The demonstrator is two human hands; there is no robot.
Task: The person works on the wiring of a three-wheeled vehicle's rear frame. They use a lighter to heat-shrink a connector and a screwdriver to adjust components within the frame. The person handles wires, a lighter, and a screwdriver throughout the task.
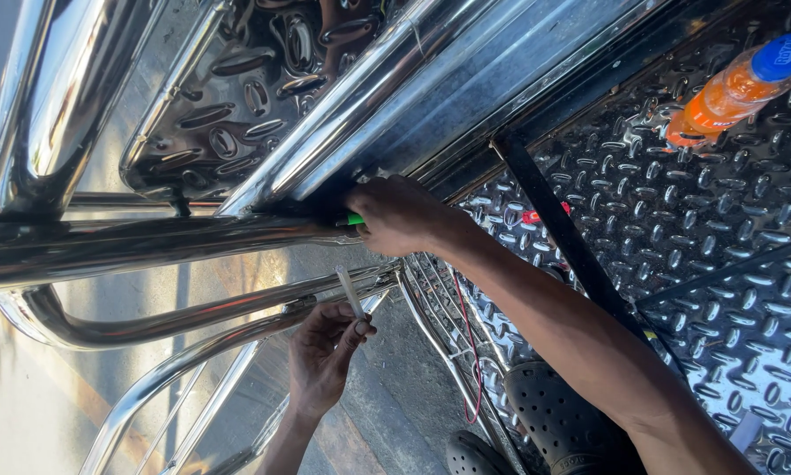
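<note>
Overhead, a thin white strip [350, 291] is pinched between the closed fingertips of the left hand [323, 356], kept ready just under the chrome rails [149, 242]. A green-tipped tool [353, 220] is clamped in the right hand [397, 215], pressed into the dark gap beneath the polished tube [387, 79]. Access is crowded by the rails; red wire [471, 334] hangs nearby, and an orange bottle [737, 88] lies on the tread plate [730, 264] at its far corner.

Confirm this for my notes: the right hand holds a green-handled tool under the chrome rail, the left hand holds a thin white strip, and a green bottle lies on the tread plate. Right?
Not quite: in the head view the bottle is orange with a blue cap. The right hand, green-handled tool, left hand and white strip are as stated.
</note>
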